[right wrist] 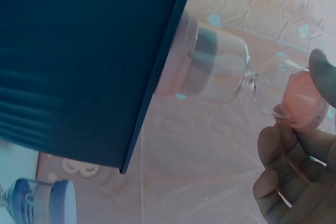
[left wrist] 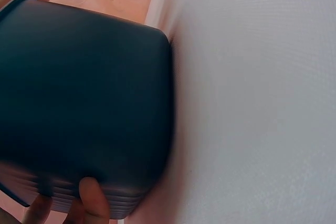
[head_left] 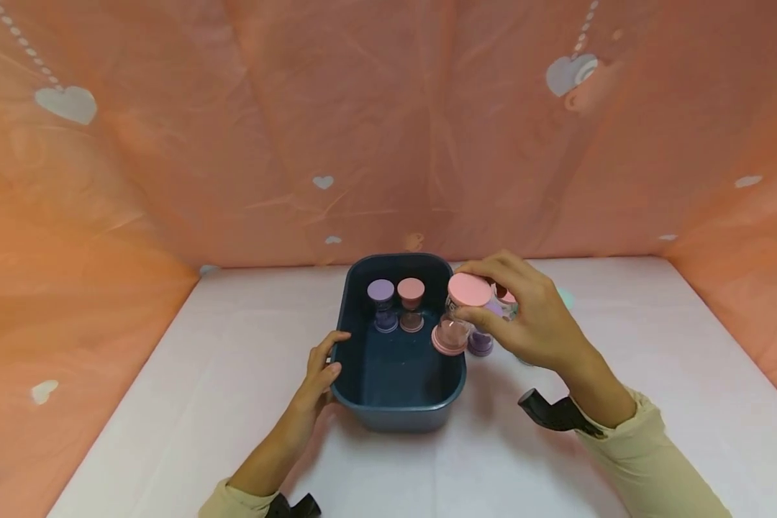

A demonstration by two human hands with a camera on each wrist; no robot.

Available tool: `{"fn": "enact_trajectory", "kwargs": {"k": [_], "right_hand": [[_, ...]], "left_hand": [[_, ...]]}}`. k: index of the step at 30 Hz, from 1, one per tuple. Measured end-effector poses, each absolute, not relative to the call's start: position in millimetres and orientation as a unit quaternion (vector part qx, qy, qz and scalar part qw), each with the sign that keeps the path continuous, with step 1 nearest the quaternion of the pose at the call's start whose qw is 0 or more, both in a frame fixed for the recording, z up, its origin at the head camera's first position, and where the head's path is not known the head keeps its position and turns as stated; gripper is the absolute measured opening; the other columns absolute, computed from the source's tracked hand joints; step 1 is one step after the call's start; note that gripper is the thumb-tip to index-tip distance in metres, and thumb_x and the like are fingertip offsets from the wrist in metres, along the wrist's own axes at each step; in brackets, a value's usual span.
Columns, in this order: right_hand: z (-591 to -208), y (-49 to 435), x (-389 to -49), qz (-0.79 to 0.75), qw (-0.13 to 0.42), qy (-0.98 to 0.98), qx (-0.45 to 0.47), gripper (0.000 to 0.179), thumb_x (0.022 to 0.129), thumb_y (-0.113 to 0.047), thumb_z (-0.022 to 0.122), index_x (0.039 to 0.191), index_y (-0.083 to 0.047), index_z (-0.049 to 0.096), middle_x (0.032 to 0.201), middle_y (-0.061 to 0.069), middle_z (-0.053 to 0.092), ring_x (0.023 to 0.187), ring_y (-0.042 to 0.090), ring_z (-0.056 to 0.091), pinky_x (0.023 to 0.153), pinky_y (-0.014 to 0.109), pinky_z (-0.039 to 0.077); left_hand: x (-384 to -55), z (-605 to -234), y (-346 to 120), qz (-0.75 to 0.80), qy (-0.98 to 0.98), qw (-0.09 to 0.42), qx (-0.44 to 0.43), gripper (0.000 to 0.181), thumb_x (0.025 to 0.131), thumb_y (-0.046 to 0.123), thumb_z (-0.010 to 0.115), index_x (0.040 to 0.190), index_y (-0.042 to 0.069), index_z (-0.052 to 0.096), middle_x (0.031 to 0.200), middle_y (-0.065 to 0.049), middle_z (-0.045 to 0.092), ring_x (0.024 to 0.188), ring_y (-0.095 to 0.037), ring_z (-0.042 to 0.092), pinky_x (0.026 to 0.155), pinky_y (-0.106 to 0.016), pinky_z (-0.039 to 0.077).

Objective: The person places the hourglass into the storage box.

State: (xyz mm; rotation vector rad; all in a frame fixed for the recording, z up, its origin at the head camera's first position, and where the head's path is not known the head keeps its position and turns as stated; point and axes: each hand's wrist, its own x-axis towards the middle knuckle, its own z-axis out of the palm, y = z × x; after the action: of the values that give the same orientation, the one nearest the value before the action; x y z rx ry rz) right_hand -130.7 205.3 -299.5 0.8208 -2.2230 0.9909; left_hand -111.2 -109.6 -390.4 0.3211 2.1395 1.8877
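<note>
Along the left side of the dark blue bin point(head_left: 403, 419), the left hand point(head_left: 316, 375) grips the rim. Inside stand a purple hourglass point(head_left: 383, 305) and, just beside it, a pink hourglass point(head_left: 411, 292). At the right rim, the right hand point(head_left: 536, 318) pinches another pink-capped hourglass point(head_left: 454, 332) by its upper end; farther right, more hourglasses point(head_left: 480, 344) stand partly hidden.

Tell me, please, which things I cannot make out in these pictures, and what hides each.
- Head view: the hourglasses outside the bin; the right hand covers parts of them, so their number is unclear.
- Left wrist view: the bin's contents, hidden by its own wall.
- Left wrist view: most of the left hand, cut off by the bottom edge.
- Right wrist view: the held hourglass's far end, behind the bin.
</note>
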Motion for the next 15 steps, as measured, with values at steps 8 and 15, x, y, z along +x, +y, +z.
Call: {"fn": "enact_trajectory", "kwargs": {"k": [8, 15], "right_hand": [[-296, 192, -141, 0.361, 0.246, -0.844, 0.309, 0.048, 0.074, -0.024, 0.087, 0.118, -0.022, 0.068, 0.106, -0.010, 0.061, 0.089, 0.002, 0.051, 0.075, 0.022, 0.041], [-300, 173, -155, 0.345, 0.200, -0.862, 0.311, 0.044, 0.079, -0.034, 0.083, 0.119, -0.023, 0.068, 0.106, -0.007, 0.061, 0.089, 0.010, 0.056, 0.078, 0.029, 0.046]], "left_hand": [[-110, -390, -108, 0.653, 0.737, 0.127, 0.118, 0.050, 0.101, 0.039, 0.030, 0.149, 0.025, 0.029, 0.157, -0.006, 0.009, 0.137, -0.040, 0.029, 0.097, -0.043, 0.039], [-110, -393, -109, 0.655, 0.735, 0.123, 0.124, 0.050, 0.101, 0.038, 0.031, 0.149, 0.026, 0.029, 0.156, -0.007, 0.010, 0.134, -0.040, 0.033, 0.097, -0.042, 0.038]]}}
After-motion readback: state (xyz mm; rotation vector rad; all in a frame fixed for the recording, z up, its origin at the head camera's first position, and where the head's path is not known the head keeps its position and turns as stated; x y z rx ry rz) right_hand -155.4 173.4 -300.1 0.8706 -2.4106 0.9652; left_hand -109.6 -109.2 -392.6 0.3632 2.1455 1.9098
